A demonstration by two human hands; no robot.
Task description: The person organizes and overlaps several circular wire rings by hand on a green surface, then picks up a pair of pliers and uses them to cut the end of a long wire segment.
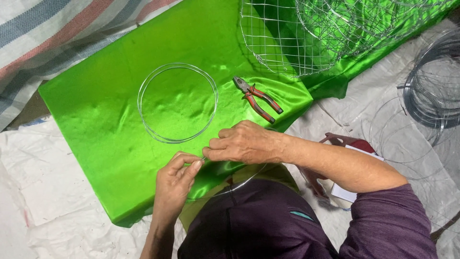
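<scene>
Head view, looking down. Left hand (175, 180) near the lower middle, thumb and forefinger pinched shut on a thin wire (230, 187) at its end. Right hand (242, 142) just beside, fingers curled down, its grip closed on the same wire at the point where the two hands nearly meet. Wire curving away from the pinch down and to the right, over the edge of the green cloth (105, 110) and across a dark purple garment (258, 225); hard to follow past there. Green cloth shiny, draped over a flat surface, creased at the right end. Ring (143, 120) of several wire loops lying flat on the cloth, above the hands and apart from them. Pliers (257, 100) with red and black handles lying on the cloth just right of the ring, jaws pointing up-left, touched by neither hand. Wire mesh basket (273, 43) at the top right, resting partly on the cloth, a second rounded mesh piece (345, 24) behind it. Coil (426, 91) of grey wire at the far right, on white sheeting (57, 192), with looser single hoops (402, 139) beside it. Striped fabric (52, 33) in red, blue and white at the upper left. Purple sleeve (393, 220) over the right forearm at the lower right.
</scene>
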